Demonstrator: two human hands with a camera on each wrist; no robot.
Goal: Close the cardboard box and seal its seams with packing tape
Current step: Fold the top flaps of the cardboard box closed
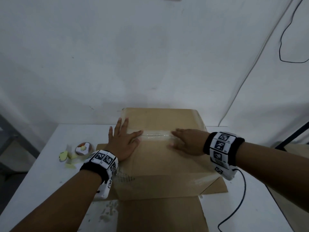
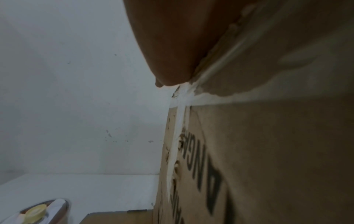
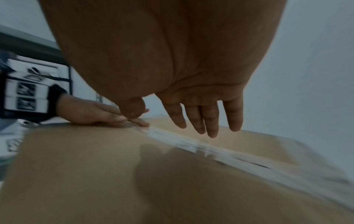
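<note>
A brown cardboard box [image 1: 160, 163] stands on the white table with its top flaps down. Clear packing tape [image 1: 157, 135] runs along the middle seam from left to right. My left hand [image 1: 122, 141] lies flat on the box's left top edge, fingers spread, thumb on the tape's left end. My right hand [image 1: 185, 142] lies flat over the tape's right part, fingers straight and pointing left. In the right wrist view the right hand's fingers [image 3: 201, 119] hang straight just above the taped seam [image 3: 210, 150], with my left hand [image 3: 99, 113] flat beyond. The tape roll [image 1: 83, 148] sits on the table to the left.
Yellowish paper scraps [image 1: 66, 158] lie beside the roll. A flat cardboard sheet [image 1: 160, 213] lies under the box and reaches the near table edge. A black cable [image 1: 240, 203] trails across the table [image 1: 41, 181] on the right. A white wall stands right behind the box.
</note>
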